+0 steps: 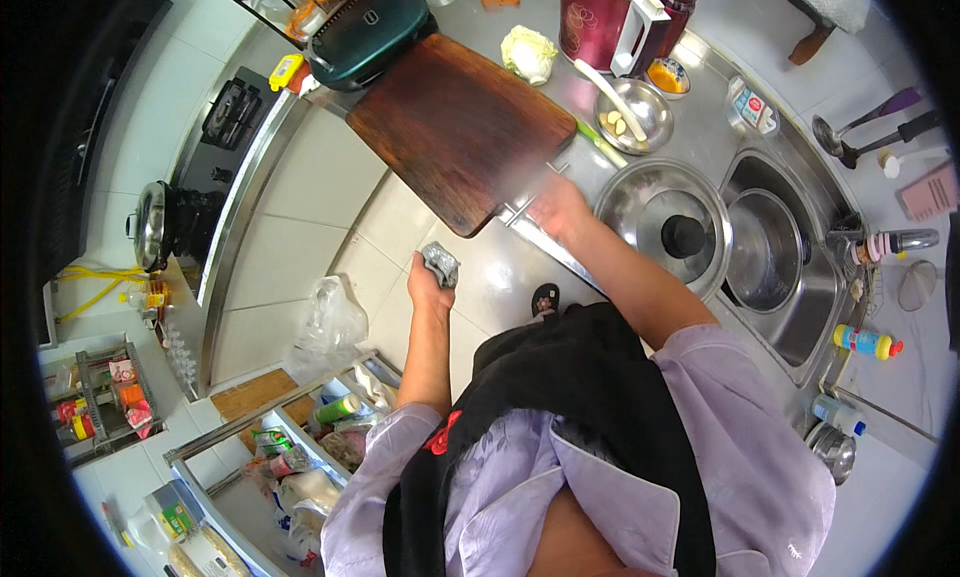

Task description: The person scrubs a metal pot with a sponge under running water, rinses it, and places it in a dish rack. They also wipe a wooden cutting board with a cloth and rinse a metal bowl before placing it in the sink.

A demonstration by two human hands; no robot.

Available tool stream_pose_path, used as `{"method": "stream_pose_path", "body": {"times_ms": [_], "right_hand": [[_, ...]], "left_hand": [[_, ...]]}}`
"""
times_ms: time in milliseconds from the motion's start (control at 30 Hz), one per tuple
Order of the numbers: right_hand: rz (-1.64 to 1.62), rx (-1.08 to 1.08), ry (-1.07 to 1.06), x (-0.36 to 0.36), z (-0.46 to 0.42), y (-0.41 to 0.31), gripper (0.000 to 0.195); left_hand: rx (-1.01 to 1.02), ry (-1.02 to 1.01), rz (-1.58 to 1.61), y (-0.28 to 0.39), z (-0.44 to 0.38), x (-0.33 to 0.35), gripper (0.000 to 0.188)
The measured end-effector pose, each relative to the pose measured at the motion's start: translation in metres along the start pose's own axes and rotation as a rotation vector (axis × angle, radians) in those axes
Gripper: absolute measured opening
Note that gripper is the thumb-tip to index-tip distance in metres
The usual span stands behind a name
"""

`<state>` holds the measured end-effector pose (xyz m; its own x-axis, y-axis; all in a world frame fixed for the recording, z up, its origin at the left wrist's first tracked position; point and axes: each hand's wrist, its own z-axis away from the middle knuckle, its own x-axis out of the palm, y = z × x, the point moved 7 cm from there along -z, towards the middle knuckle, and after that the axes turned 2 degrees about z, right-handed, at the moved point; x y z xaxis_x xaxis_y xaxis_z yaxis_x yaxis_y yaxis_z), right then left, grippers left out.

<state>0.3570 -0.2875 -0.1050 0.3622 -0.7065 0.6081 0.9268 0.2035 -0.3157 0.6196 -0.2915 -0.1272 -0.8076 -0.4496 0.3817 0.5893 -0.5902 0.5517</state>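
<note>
My left hand (430,286) is closed around a crumpled grey wad (441,265), perhaps a cloth or plastic, held over the floor. At the near corner of a dark wooden cutting board (465,126) is my right hand (561,208), its fingers blurred. A thin metal handle (519,209) shows beside those fingers, but I cannot tell whether they grip it. The board lies on the steel counter and juts past its front edge. Beyond it sits a pale cabbage (529,54). A green-and-white stalk (602,143) lies along the board's right side.
To the right are a steel bowl (654,100) with garlic cloves, a lidded pan (637,202) and a sink (814,307) holding a metal basin (761,254). A red soy-milk maker (594,25) and green appliance (371,36) stand behind. An open drawer (262,502) and plastic bag (330,322) are at left.
</note>
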Motion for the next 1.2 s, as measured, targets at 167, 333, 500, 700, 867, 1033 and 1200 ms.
{"method": "stream_pose_path", "body": {"times_ms": [167,333,500,700,867,1033,1200], "right_hand": [[-0.070,-0.149,-0.120,0.040,0.056,-0.019,0.017],[0.112,-0.458,-0.369,0.108,0.157,-0.075,0.015],[0.265,-0.511,-0.499,0.188,0.192,-0.120,0.014],[0.605,-0.292,-0.419,0.340,0.188,-0.141,0.016],[0.950,-0.275,-0.276,0.447,0.149,-0.173,0.020],[1.023,-0.192,-0.160,0.514,0.145,-0.235,0.030],[1.196,-0.577,0.274,0.533,0.151,-0.328,0.029]], "left_hand": [[-0.079,-0.115,-0.106,0.014,0.016,0.003,0.037],[-0.153,-0.248,-0.123,0.033,0.036,0.037,0.045],[-0.303,-0.461,-0.170,0.050,0.027,0.088,0.055],[-0.561,-0.616,0.043,0.069,0.005,0.105,0.033],[-0.959,-0.947,0.059,0.074,0.019,0.160,0.032],[-1.195,-0.832,0.171,0.093,0.005,0.251,0.045],[-1.112,-0.991,-0.036,0.113,-0.038,0.349,0.033]]}}
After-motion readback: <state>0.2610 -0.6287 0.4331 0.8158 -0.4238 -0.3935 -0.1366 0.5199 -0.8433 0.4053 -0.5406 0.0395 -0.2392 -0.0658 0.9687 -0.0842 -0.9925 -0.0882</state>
